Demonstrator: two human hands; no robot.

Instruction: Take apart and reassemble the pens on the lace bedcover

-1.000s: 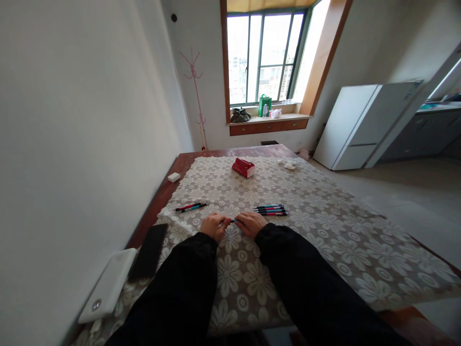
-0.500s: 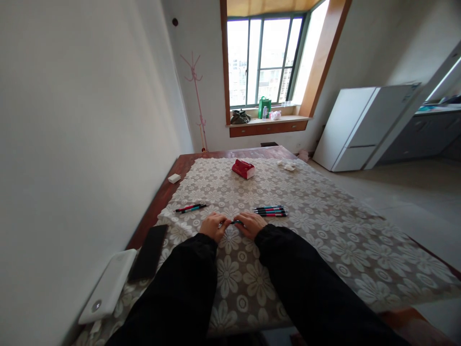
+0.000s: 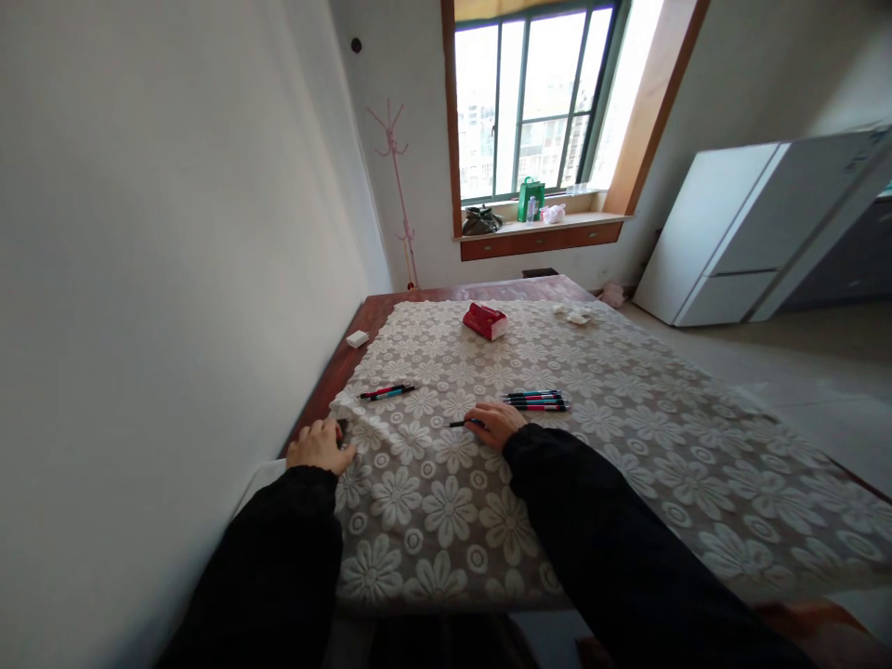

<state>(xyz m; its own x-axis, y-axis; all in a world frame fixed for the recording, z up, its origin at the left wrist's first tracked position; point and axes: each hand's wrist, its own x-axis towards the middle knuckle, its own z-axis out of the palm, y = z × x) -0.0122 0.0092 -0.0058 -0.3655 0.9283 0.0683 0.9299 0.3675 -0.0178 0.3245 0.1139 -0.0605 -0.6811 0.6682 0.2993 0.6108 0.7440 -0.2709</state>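
Past the far edge of the surface (image 3: 669,437) we see a bright window (image 3: 544,102); off the far right corner, a fridge (image 3: 739,223).

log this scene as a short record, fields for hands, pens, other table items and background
left hand: at a dark object, mostly hidden; grip unclear
right hand: holding a dark pen
loose pens: left group; right row, just beyond the right hand
cover: floral tablecloth
far items: red tissue pack, white adapter
background: window, pink coat stand, white refrigerator
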